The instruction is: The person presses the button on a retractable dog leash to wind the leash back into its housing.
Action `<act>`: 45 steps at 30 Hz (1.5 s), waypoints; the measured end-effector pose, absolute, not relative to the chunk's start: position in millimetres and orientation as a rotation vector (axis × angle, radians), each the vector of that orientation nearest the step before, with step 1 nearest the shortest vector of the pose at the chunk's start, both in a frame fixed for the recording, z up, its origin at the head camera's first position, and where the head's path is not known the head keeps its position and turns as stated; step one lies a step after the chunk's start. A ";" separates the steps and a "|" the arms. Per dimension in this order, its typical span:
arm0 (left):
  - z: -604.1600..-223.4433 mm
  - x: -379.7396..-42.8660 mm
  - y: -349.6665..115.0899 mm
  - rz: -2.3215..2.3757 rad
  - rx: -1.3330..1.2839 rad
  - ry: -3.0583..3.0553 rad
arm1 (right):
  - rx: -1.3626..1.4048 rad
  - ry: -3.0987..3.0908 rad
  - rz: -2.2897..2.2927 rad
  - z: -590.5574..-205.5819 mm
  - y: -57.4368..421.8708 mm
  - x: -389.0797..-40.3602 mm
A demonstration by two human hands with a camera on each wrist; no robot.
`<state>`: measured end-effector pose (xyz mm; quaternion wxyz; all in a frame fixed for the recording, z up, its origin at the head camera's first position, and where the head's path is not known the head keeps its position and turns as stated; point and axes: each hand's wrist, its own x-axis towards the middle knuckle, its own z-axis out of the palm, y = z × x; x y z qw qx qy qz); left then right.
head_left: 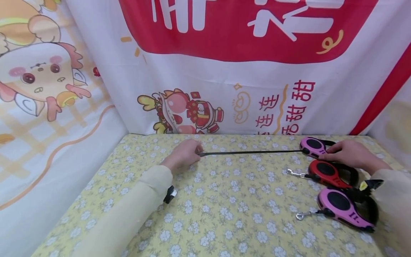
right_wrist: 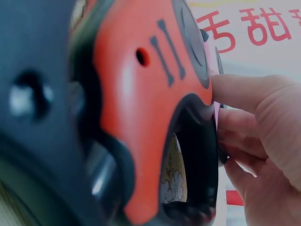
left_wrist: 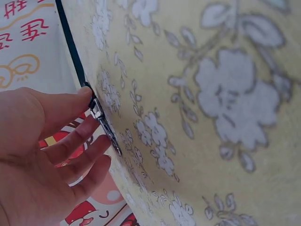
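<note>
My left hand (head_left: 186, 154) pinches the end of a black leash strap (head_left: 250, 152) between thumb and fingers. A metal clip (left_wrist: 106, 125) at that end lies along the fingertips in the left wrist view. Taut and nearly level, the strap runs right to a pink retractable dog leash (head_left: 310, 145) near the table's back edge. My right hand (head_left: 351, 154) holds that pink leash by its casing; the red leash partly hides it in the right wrist view. Just in front lies a red retractable leash (head_left: 325, 171), with its metal clip (head_left: 295, 174) pointing left.
A second pink retractable leash (head_left: 338, 205) lies nearest on the right, under my right forearm, its clip (head_left: 303, 215) to the left. The table (head_left: 224, 214) has a yellow floral cover. A printed white and red cloth (head_left: 218, 78) hangs behind it.
</note>
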<state>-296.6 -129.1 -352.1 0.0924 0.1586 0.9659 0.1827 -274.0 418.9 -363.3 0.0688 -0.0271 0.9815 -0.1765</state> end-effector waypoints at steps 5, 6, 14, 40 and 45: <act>-353.9 -302.0 -128.2 0.383 0.522 2.902 | -0.167 2.948 -0.514 -362.6 417.1 -278.3; -354.1 -302.6 -127.7 0.365 0.522 2.902 | -0.181 2.949 -0.507 -362.7 417.0 -278.8; -354.1 -303.6 -126.8 0.394 0.467 2.917 | -0.250 2.968 -0.480 -362.0 416.0 -279.4; -342.4 -285.3 -155.2 1.546 -0.058 3.049 | -0.149 3.520 -0.955 -345.4 382.9 -231.7; -341.1 -277.5 -164.7 1.579 -0.047 3.112 | -0.169 3.607 -1.005 -344.3 376.7 -222.6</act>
